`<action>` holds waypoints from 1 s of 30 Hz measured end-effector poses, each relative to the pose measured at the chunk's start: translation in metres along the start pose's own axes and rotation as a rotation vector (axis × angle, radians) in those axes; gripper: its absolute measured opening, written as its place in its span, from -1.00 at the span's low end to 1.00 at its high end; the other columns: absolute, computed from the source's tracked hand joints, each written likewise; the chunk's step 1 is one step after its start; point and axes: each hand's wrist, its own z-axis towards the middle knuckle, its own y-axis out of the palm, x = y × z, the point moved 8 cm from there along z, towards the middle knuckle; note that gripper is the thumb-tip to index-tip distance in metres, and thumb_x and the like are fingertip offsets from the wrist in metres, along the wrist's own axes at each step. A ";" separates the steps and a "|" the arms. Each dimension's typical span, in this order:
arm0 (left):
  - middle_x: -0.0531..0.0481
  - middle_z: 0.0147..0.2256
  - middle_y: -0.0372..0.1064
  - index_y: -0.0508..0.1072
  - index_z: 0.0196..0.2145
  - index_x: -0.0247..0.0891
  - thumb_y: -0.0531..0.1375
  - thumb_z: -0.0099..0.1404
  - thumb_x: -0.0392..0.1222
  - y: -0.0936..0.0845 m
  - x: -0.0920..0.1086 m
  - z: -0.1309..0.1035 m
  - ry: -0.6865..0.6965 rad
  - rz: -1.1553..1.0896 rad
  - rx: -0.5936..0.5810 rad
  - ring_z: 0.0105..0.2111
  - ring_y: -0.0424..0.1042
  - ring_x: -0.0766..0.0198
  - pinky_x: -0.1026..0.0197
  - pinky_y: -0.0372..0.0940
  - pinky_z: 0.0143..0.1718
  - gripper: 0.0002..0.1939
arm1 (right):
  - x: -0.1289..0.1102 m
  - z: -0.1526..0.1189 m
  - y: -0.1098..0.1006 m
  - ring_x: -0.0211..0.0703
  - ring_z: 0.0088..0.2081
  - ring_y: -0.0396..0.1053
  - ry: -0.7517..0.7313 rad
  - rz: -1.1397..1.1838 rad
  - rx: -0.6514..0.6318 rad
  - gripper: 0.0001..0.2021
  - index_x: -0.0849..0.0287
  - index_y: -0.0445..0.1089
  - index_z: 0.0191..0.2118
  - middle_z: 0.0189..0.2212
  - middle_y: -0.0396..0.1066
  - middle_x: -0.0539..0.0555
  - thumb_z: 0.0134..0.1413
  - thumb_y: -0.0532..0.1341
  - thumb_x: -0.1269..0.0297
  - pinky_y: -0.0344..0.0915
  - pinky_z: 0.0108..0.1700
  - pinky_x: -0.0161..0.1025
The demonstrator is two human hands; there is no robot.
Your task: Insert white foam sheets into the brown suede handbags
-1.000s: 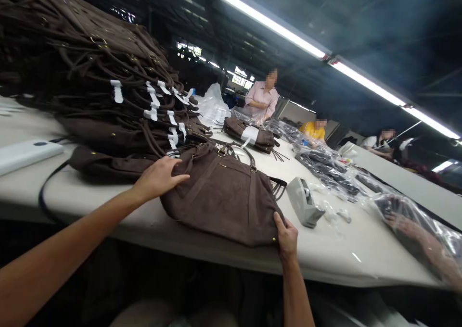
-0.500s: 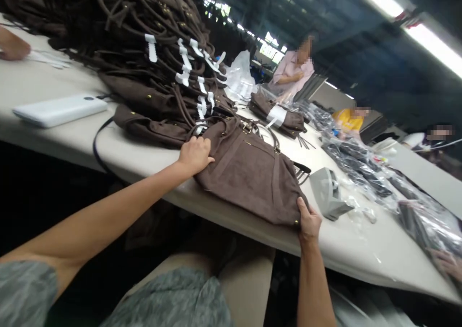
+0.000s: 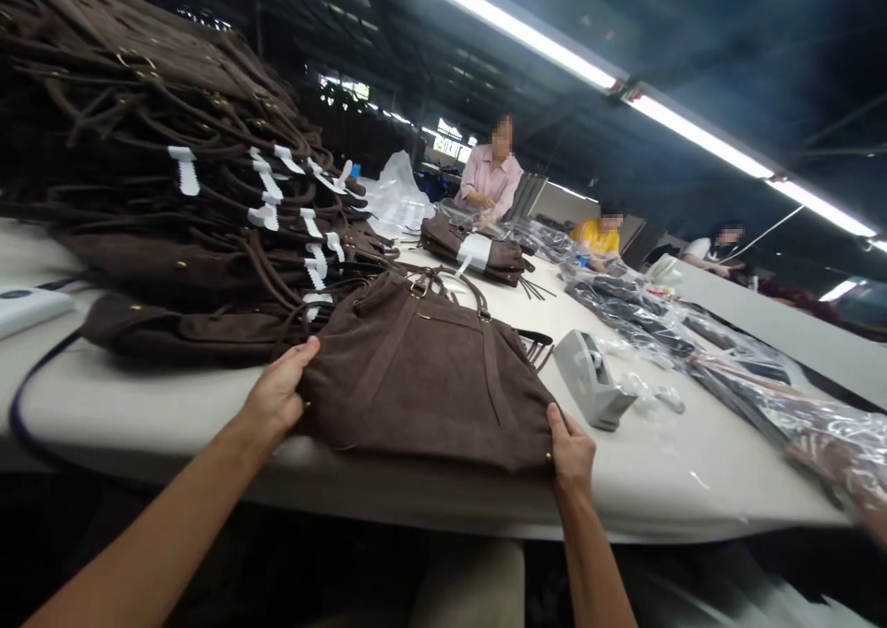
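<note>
A dark brown suede-like handbag [image 3: 430, 388] lies flat at the front edge of the pale table [image 3: 651, 480], its straps and brass buckles toward the far side. My left hand [image 3: 281, 392] grips its left side, thumb on top and fingers partly hidden beneath. At the lower right corner, my right hand [image 3: 572, 448] holds the bag the same way, next to a small brass stud. Just right of the bag stands a grey tape dispenser [image 3: 592, 383].
A tall pile of brown handbags [image 3: 173, 212] with white paper tags rises at the left. Behind lies a bundled brown bag [image 3: 478, 249] with a white band. Plastic-wrapped items [image 3: 644, 305] line the right side. A white power bank-like box [image 3: 34, 309] sits far left. Several people work beyond.
My left hand has shifted from the bag's upper left to its lower left side. The bag now lies straighter along the table edge. The camera view has turned right and up.
</note>
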 end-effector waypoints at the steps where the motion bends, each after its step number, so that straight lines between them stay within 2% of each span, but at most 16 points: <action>1: 0.07 -0.61 0.37 0.35 -0.50 -0.22 0.37 -0.16 0.10 0.001 -0.002 -0.002 0.000 -0.012 -0.027 -0.55 0.38 0.23 0.19 0.33 -0.46 -0.59 | 0.000 -0.001 -0.004 0.18 -0.07 0.46 -0.023 -0.029 0.014 -0.40 0.35 0.58 -0.19 -0.19 0.56 0.23 -0.13 0.29 -0.17 0.35 -0.01 -0.09; 4: 0.08 -0.57 0.39 0.41 -0.48 -0.25 0.40 -0.26 0.16 -0.001 -0.004 -0.002 0.055 0.036 -0.082 -0.51 0.36 0.29 0.28 0.29 -0.45 -0.50 | -0.001 -0.003 -0.011 0.18 -0.05 0.45 -0.067 -0.096 0.039 -0.38 0.35 0.56 -0.14 -0.15 0.55 0.26 -0.11 0.27 -0.17 0.32 0.05 -0.05; 7: 0.13 -0.56 0.37 0.45 -0.46 -0.26 0.39 -0.18 0.15 -0.008 -0.003 0.004 0.124 0.110 -0.066 -0.51 0.28 0.37 0.37 0.17 -0.50 -0.54 | -0.006 -0.003 -0.013 0.15 0.01 0.42 -0.113 -0.109 0.068 -0.36 0.36 0.53 -0.06 -0.09 0.52 0.28 -0.09 0.25 -0.13 0.29 0.10 -0.04; 10: 0.16 -0.59 0.30 0.44 -0.45 -0.25 0.36 -0.07 0.09 -0.008 -0.004 0.006 0.136 0.128 -0.070 -0.53 0.23 0.39 0.38 0.14 -0.52 -0.63 | -0.005 0.002 -0.010 0.08 0.00 0.43 -0.098 -0.090 0.044 -0.40 0.32 0.53 -0.05 -0.10 0.53 0.25 -0.11 0.28 -0.08 0.33 0.06 -0.08; 13: 0.18 -0.60 0.27 0.41 -0.44 -0.24 0.32 -0.02 0.07 0.003 -0.004 0.004 0.078 0.062 -0.135 -0.56 0.25 0.38 0.35 0.18 -0.52 -0.67 | 0.004 0.009 -0.008 0.03 -0.15 0.47 0.016 -0.048 0.025 -0.39 0.33 0.54 -0.07 -0.20 0.56 0.22 -0.20 0.34 -0.04 0.40 -0.09 -0.12; 16: 0.18 -0.61 0.27 0.39 -0.45 -0.24 0.28 0.03 -0.01 0.018 0.009 0.003 0.038 -0.016 -0.178 -0.60 0.23 0.39 0.35 0.19 -0.55 -0.74 | 0.009 0.013 -0.006 -0.05 -0.30 0.47 0.095 -0.008 0.009 -0.33 0.34 0.51 -0.01 -0.33 0.56 0.16 -0.26 0.37 -0.02 0.40 -0.25 -0.18; 18: 0.19 -0.64 0.23 0.38 -0.47 -0.27 0.27 0.06 -0.09 0.029 0.025 0.006 0.082 -0.026 -0.174 -0.63 0.21 0.41 0.36 0.18 -0.57 -0.80 | 0.008 0.014 -0.005 -0.08 -0.31 0.46 0.098 0.011 0.007 -0.35 0.33 0.52 -0.02 -0.34 0.56 0.14 -0.27 0.37 0.00 0.40 -0.26 -0.20; 20: 0.19 -0.66 0.19 0.37 -0.48 -0.30 0.24 0.12 -0.15 0.041 0.042 0.010 0.182 0.002 -0.193 -0.64 0.18 0.42 0.36 0.17 -0.58 -0.83 | 0.008 0.016 -0.005 -0.10 -0.28 0.45 0.097 0.029 0.009 -0.38 0.33 0.54 -0.07 -0.31 0.56 0.15 -0.29 0.38 0.02 0.39 -0.24 -0.21; 23: 0.16 -0.62 0.20 0.34 -0.49 -0.31 0.19 0.19 -0.14 0.052 0.048 0.017 0.281 0.069 -0.272 -0.62 0.17 0.45 0.38 0.13 -0.57 -0.80 | 0.013 0.018 -0.005 -0.14 -0.31 0.43 0.117 0.054 0.010 -0.41 0.33 0.55 -0.10 -0.33 0.56 0.14 -0.32 0.40 0.06 0.38 -0.26 -0.23; 26: 0.15 -0.59 0.18 0.33 -0.49 -0.29 0.19 0.22 -0.08 0.043 0.034 0.021 0.291 0.140 -0.316 -0.58 0.15 0.46 0.38 0.11 -0.53 -0.76 | 0.018 0.020 -0.006 -0.19 -0.34 0.41 0.109 0.062 0.014 -0.44 0.33 0.56 -0.13 -0.34 0.55 0.13 -0.35 0.41 0.12 0.35 -0.30 -0.26; 30: 0.14 -0.55 0.24 0.39 -0.38 -0.28 0.25 0.15 0.01 0.015 0.022 0.015 0.303 0.237 -0.355 -0.55 0.17 0.43 0.37 0.11 -0.50 -0.72 | 0.017 0.021 -0.006 -0.19 -0.33 0.41 0.073 0.060 0.022 -0.47 0.31 0.57 -0.13 -0.33 0.56 0.13 -0.33 0.40 0.16 0.34 -0.28 -0.25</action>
